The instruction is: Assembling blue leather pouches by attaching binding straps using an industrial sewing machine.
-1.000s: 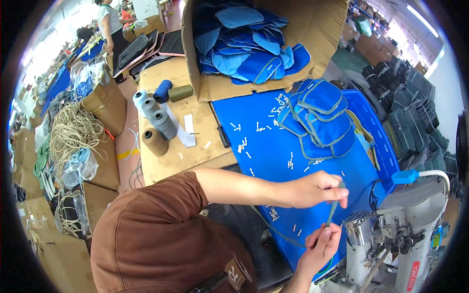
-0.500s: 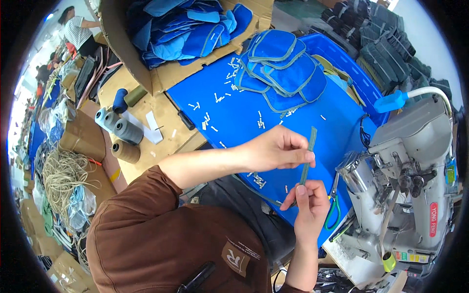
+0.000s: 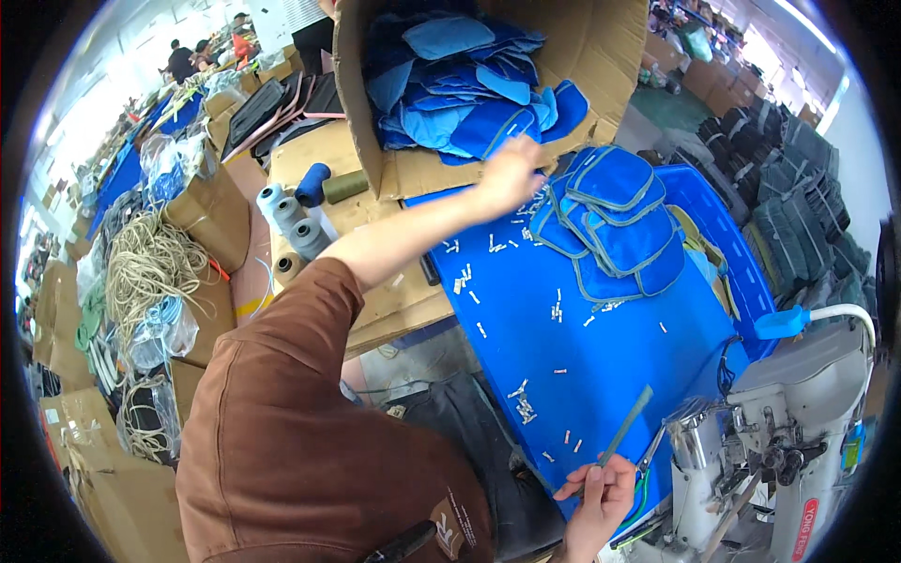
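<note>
My right hand, low on the right, pinches a narrow grey-green binding strip whose free end points up and away. My left hand is stretched far forward to the front of a cardboard box. It is nearest to a blue fabric panel with grey edging that lies on the heap in the box. Motion blurs its fingers, so I cannot make out whether they hold the panel. Green-handled scissors lie on the blue table beside my right hand.
Blue edged panels are stacked on the table, with small white scraps scattered around. Behind stands a blue plastic crate. A grey sewing machine takes up the right. Thread spools stand at left.
My left hand has let go of the strip and moved forward to the box. My right hand still holds the strip, now lower in view. The whole view has shifted.
</note>
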`<state>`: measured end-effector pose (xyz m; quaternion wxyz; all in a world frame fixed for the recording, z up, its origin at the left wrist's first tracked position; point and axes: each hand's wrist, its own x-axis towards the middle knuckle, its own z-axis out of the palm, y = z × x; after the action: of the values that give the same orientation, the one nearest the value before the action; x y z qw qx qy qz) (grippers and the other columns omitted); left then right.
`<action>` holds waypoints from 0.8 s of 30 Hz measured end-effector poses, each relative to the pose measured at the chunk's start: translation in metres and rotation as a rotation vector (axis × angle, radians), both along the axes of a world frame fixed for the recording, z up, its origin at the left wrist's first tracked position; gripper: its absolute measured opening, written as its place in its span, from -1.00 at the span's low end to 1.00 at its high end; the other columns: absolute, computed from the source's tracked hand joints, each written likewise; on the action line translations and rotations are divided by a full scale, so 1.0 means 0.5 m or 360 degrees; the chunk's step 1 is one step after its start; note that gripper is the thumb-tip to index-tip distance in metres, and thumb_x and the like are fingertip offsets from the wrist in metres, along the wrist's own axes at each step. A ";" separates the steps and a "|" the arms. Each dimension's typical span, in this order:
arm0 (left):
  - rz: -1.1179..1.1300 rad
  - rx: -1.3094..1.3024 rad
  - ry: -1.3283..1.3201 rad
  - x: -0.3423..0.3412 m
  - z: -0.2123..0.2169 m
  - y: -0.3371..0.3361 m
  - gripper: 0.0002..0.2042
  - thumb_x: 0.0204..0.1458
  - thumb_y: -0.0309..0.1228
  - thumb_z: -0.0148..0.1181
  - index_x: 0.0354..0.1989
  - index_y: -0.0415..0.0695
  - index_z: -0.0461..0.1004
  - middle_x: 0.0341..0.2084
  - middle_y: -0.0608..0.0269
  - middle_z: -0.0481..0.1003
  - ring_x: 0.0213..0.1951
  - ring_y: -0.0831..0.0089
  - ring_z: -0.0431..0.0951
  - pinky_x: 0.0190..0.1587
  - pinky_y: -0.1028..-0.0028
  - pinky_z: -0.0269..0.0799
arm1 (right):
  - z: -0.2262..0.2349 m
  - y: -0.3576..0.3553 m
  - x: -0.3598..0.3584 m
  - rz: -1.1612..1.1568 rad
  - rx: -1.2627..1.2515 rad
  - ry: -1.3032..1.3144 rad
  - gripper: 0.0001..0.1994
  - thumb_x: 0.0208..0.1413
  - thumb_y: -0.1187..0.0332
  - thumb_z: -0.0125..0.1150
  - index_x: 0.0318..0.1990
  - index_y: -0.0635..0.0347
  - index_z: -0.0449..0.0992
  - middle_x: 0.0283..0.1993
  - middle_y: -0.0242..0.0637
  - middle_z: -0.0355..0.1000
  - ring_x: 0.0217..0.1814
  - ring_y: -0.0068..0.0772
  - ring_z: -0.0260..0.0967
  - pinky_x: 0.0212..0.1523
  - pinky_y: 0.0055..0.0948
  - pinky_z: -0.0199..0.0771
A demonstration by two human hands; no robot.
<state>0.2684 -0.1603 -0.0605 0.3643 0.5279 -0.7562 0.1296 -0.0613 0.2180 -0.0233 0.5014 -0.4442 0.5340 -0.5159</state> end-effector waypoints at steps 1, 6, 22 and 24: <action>0.0220 0.0141 -0.0015 0.035 -0.002 -0.028 -0.39 -0.15 -0.35 0.40 0.12 -0.27 0.35 0.10 -0.12 0.34 0.11 -0.04 0.38 0.11 0.14 0.39 | -0.003 0.002 -0.006 0.0125 0.0011 -0.0022 -0.72 0.35 0.23 0.07 0.06 0.09 0.19 -0.31 -0.13 0.47 -0.50 -0.41 0.41 -0.40 -0.36 0.55; 0.0489 0.0304 -0.0442 0.107 -0.134 -0.180 -0.34 -0.01 -0.25 0.30 0.26 -0.21 0.23 0.16 -0.22 0.36 0.24 -0.04 0.35 0.21 0.01 0.30 | -0.029 -0.003 0.002 -0.0310 -0.0064 -0.0138 -0.88 0.35 0.36 0.05 -0.12 0.20 0.32 -0.46 -0.26 0.38 -0.62 -0.54 0.29 -0.62 -0.58 0.34; 0.0602 0.0634 -0.0805 0.455 -0.161 -0.345 -0.60 0.22 -0.09 -0.03 0.03 -0.11 0.48 -0.20 -0.19 0.58 -0.12 -0.17 0.58 -0.10 -0.05 0.48 | -0.009 0.007 0.004 -0.0074 -0.0197 -0.0011 -0.92 0.27 0.51 0.08 -0.15 0.29 0.34 -0.40 -0.34 0.41 -0.47 -0.61 0.32 -0.44 -0.55 0.33; 0.0634 0.0230 -0.0521 0.291 -0.150 -0.291 -0.67 0.22 -0.13 -0.04 0.00 0.00 0.50 -0.19 -0.11 0.60 -0.16 -0.13 0.61 -0.15 -0.03 0.52 | -0.012 0.024 -0.010 -0.0262 -0.0251 0.0156 -0.90 0.25 0.47 0.12 -0.18 0.29 0.36 -0.43 -0.30 0.40 -0.46 -0.51 0.31 -0.41 -0.48 0.31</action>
<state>0.4137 -0.3059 -0.1356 0.1658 0.6629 -0.6936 0.2280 -0.0661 0.2302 -0.0293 0.3942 -0.4616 0.5503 -0.5733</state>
